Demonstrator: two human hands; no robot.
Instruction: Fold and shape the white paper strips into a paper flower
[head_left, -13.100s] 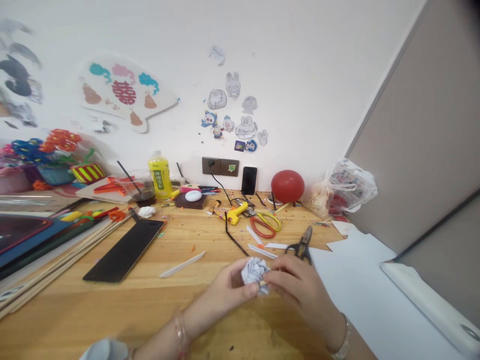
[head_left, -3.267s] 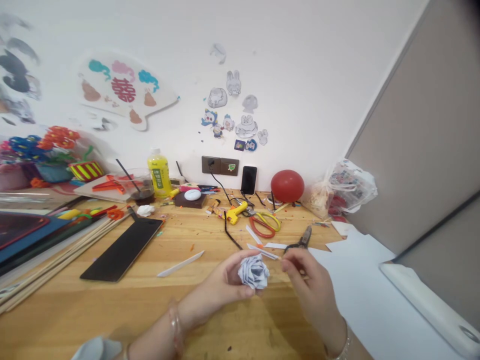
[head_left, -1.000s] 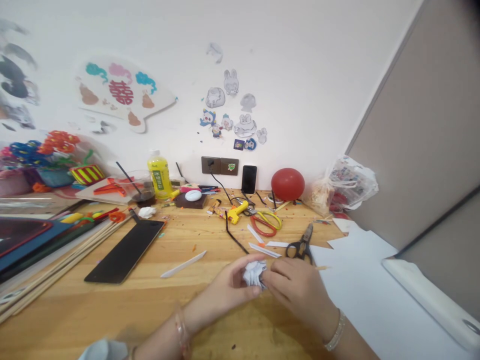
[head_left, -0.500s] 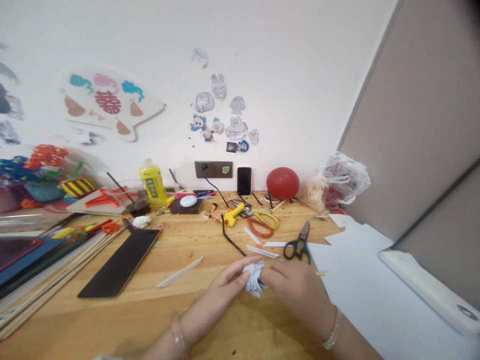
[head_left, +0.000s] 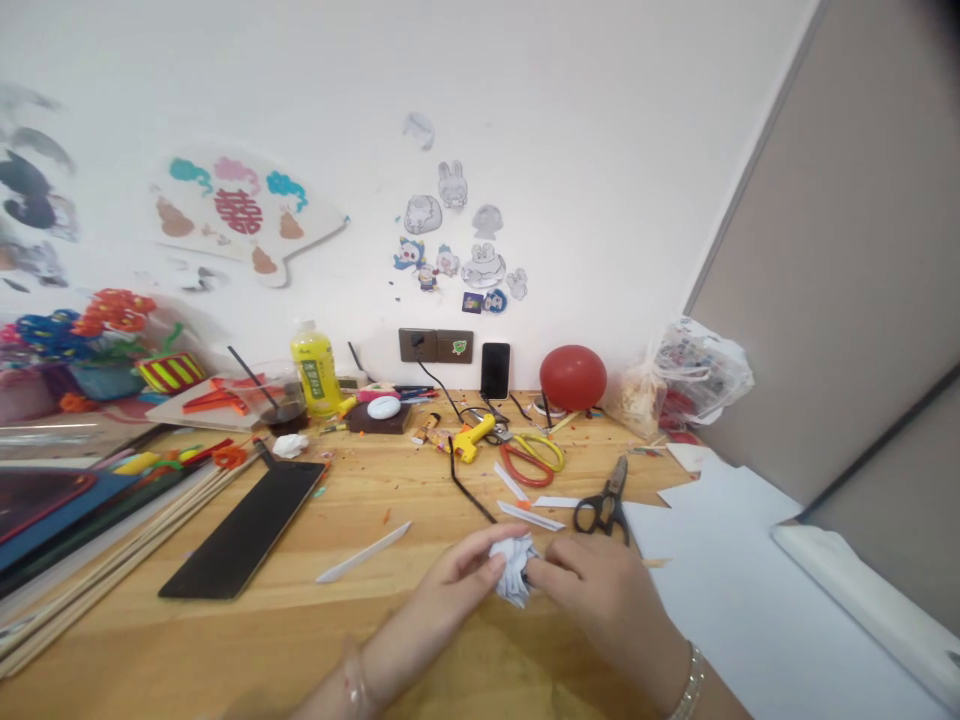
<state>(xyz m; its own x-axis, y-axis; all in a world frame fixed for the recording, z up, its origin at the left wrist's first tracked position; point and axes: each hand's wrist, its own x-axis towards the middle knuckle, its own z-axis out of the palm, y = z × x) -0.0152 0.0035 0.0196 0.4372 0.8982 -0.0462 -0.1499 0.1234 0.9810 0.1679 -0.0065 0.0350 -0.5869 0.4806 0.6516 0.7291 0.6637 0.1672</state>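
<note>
A small bundle of folded white paper (head_left: 514,570) is held above the wooden table, low in the middle of the view. My left hand (head_left: 466,578) grips its left side between thumb and fingers. On the right side, the closed fingers of my right hand (head_left: 592,585) pinch the paper's edge; their tips are partly hidden. Black-handled scissors (head_left: 604,505) lie just beyond my right hand. White paper strips (head_left: 531,516) lie beyond the bundle, and another strip (head_left: 364,552) is to the left. A bent black stick (head_left: 469,490) points toward the bundle.
Large white sheets (head_left: 757,590) cover the right side. Farther back are a yellow glue gun (head_left: 474,438), red-and-yellow scissors (head_left: 529,465), a red balloon (head_left: 573,377), a phone (head_left: 495,371) and a yellow bottle (head_left: 316,372). A black board (head_left: 244,530) and wooden sticks (head_left: 142,540) lie left.
The view has shifted slightly, so the scene sits a little farther right and lower. Both hands still hold the paper bundle, which shows slightly more of its folds.
</note>
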